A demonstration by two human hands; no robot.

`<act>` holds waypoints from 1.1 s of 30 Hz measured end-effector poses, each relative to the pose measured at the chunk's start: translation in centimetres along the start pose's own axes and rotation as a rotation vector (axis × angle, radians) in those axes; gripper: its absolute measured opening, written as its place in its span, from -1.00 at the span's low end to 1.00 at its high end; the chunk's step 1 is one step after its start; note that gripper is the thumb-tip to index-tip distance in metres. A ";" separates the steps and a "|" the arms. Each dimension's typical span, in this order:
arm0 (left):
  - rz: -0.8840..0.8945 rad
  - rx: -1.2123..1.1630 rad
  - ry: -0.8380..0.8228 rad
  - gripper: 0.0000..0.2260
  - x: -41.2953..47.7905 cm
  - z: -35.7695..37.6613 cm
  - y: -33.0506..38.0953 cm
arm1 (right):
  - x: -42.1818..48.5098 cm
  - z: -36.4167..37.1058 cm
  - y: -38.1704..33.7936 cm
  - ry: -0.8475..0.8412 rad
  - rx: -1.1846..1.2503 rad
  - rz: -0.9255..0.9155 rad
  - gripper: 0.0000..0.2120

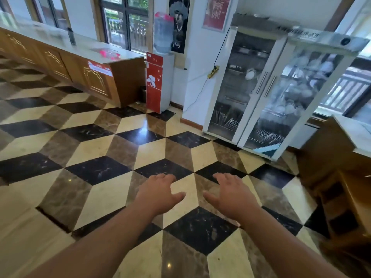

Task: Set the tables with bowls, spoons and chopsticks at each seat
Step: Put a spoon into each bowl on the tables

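My left hand [160, 194] and my right hand [230, 194] are stretched out palm down over the tiled floor, fingers apart, holding nothing. Ahead on the right stands a tall glass-door cabinet [267, 93] with both doors closed. White bowls [295, 97] are stacked on its right-hand shelves. Bundles of chopsticks [230, 122] lie on its lowest shelves. The cabinet is well beyond my hands' reach. Spoons cannot be made out through the glass.
A long wooden counter [80, 67] runs along the left wall. A red-fronted water dispenser [158, 81] with a bottle on top stands between counter and cabinet. A wooden table edge and stool [345, 177] sit at the right. The floor [120, 157] has cube-pattern tiles.
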State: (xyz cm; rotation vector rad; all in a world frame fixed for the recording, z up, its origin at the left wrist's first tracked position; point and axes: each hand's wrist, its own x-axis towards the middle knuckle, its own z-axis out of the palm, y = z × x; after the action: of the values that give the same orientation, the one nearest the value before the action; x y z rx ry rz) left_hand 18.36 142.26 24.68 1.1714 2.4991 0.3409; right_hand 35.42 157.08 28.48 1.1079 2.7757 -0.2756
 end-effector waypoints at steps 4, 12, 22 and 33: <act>-0.041 -0.049 -0.005 -0.29 5.2 -2.7 -4.5 | 6.5 -0.9 -3.4 -0.038 -0.037 -0.023 -0.25; -0.162 -0.062 -0.016 -0.26 14.6 -6.6 -11.2 | 20.0 -1.0 -8.2 -0.085 0.002 -0.094 -0.21; -0.475 -0.064 0.065 -0.34 28.5 -11.6 -20.2 | 41.4 -1.1 -16.5 -0.122 0.037 -0.379 -0.31; -0.741 -0.323 0.214 -0.39 33.6 -17.8 -32.7 | 58.4 -1.2 -32.8 -0.239 -0.124 -0.738 -0.30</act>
State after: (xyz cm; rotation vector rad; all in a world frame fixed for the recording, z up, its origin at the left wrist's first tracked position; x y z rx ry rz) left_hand -31.51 146.60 21.66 0.0568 2.7028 0.6419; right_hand -29.37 172.88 21.99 -0.0180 2.8030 -0.2771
